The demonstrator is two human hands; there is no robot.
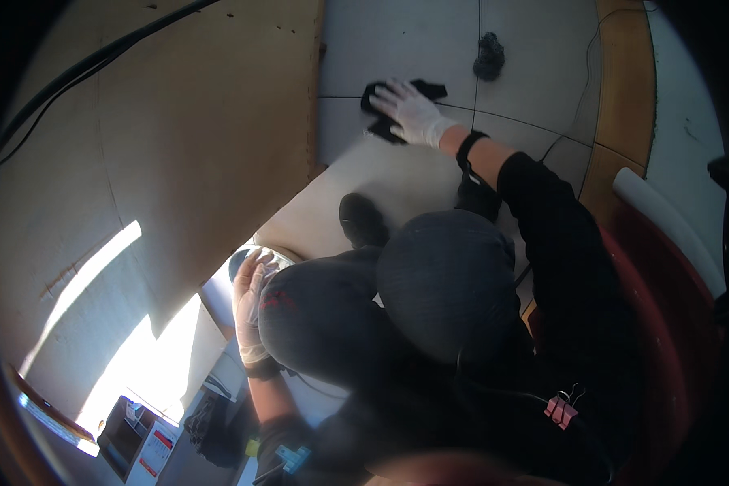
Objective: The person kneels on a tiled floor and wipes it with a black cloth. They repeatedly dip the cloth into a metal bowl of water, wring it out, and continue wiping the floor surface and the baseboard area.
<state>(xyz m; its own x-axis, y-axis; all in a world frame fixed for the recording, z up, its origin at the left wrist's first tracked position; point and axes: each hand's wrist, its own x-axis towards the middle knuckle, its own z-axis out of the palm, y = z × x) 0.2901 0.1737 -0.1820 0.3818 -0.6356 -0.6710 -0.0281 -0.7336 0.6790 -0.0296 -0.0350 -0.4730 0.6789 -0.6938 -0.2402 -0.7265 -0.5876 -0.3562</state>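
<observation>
My right hand [414, 115], in a thin whitish glove, lies with spread fingers on a black cloth [432, 89], pressing it against the tiled floor [401, 36]. The cloth sticks out around the fingers. A dark grey, tangled scouring pad [489, 57] lies on the tiles beyond that hand. My left hand [252, 304], also gloved, rests against the outer side of my bent knee, its fingers pointing forward and slightly apart. Just beyond its fingertips is the rim of a round light-coloured container [282, 258], mostly hidden by the hand and knee; its contents are unclear.
A large wooden panel [219, 109] fills the left side. Black cables [97, 61] cross its upper corner. A wooden border strip [624, 91] and a red curved object [656, 304] are on the right. A compartmented box [124, 434] stands at lower left, near bright sunlight.
</observation>
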